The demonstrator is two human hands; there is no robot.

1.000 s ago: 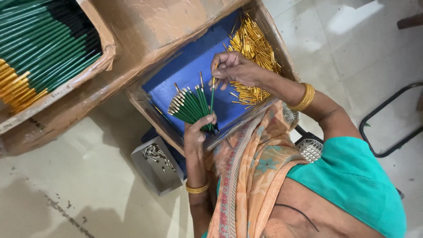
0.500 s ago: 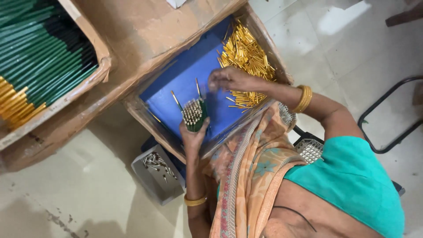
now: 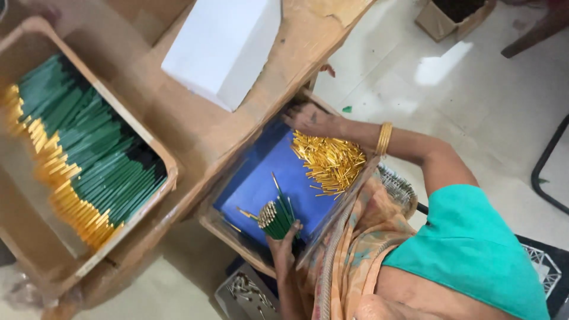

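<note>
a small hand-assembly workshop: a worn wooden table (image 3: 178,130) carries a wooden tray (image 3: 160,154) packed with rows of green sticks with gold caps (image 3: 83,160), a blue-lined box (image 3: 284,172) holds loose gold caps (image 3: 332,160), and the bare floor (image 3: 450,77) is scuffed.

You have a white box (image 3: 222,50) lying on the brown cardboard (image 3: 178,127), a wooden tray (image 3: 169,172) of green sticks (image 3: 98,157) at far left, and a small metal tray (image 3: 246,293) on the floor.
</note>
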